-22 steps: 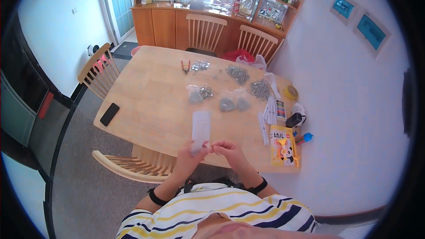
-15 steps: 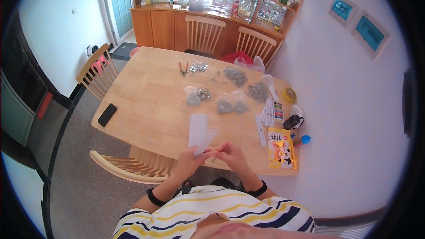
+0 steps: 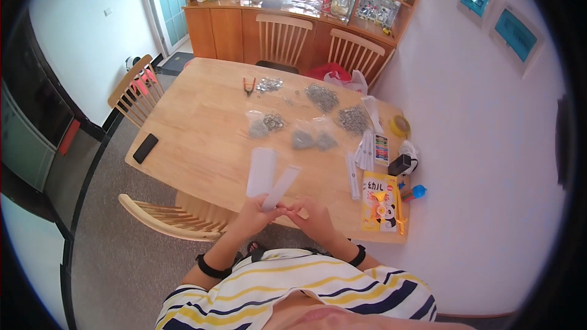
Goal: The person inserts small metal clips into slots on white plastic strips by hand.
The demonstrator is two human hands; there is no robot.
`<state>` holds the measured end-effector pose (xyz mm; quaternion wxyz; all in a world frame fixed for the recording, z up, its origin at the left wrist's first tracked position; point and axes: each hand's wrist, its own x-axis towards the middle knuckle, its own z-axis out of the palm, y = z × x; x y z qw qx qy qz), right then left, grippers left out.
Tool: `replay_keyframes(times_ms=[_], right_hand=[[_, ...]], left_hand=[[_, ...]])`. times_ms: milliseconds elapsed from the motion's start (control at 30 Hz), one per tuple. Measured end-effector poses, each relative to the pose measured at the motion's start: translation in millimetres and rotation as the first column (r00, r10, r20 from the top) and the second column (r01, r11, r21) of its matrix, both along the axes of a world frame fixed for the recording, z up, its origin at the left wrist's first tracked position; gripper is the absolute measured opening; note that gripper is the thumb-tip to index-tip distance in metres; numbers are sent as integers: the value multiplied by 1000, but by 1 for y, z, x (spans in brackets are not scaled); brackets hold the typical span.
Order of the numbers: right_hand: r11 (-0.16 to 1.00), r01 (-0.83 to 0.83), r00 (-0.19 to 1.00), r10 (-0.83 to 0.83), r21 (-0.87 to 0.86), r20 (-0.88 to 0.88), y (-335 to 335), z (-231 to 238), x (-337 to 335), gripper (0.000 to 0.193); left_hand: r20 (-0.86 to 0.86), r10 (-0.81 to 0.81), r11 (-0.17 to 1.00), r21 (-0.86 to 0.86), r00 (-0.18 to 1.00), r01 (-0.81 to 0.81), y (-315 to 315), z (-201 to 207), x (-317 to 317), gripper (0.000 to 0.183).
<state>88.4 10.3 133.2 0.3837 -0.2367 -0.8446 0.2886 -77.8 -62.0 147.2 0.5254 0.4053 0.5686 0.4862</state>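
My left hand [image 3: 249,219] is closed on a narrow white paper strip [image 3: 284,184], which slants up and to the right over the near table edge. Close beside it, my right hand [image 3: 314,216] has its fingertips pinched together near the left fingertips. Whatever lies in that pinch is too small to make out. A wider white paper sheet [image 3: 262,168] lies on the table just beyond my left hand. Farther back are clear bags of small grey pieces [image 3: 302,140] and a small heap of metal rings [image 3: 274,123].
Red-handled pliers [image 3: 249,87] and heaps of metal parts [image 3: 321,97] lie toward the far side. On the right are white strips [image 3: 353,176], a crayon box [image 3: 380,148], a tape roll [image 3: 399,126] and a yellow booklet [image 3: 379,208]. A black phone [image 3: 145,148] rests at left.
The paper strip in my left hand has swung up and to the right, apart from the wider sheet. Both hands stay close together, and the whole view has shifted slightly.
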Motion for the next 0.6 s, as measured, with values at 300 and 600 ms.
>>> replay_keyframes(times_ms=[300, 600], right_hand=[[247, -391, 917, 183, -887, -353, 1, 3, 70, 28], [267, -390, 900, 310, -881, -305, 17, 13, 137, 26]], left_hand=[[-317, -70, 968, 209, 946, 142, 12, 23, 62, 9], [-273, -77, 975, 181, 959, 129, 19, 32, 128, 4]])
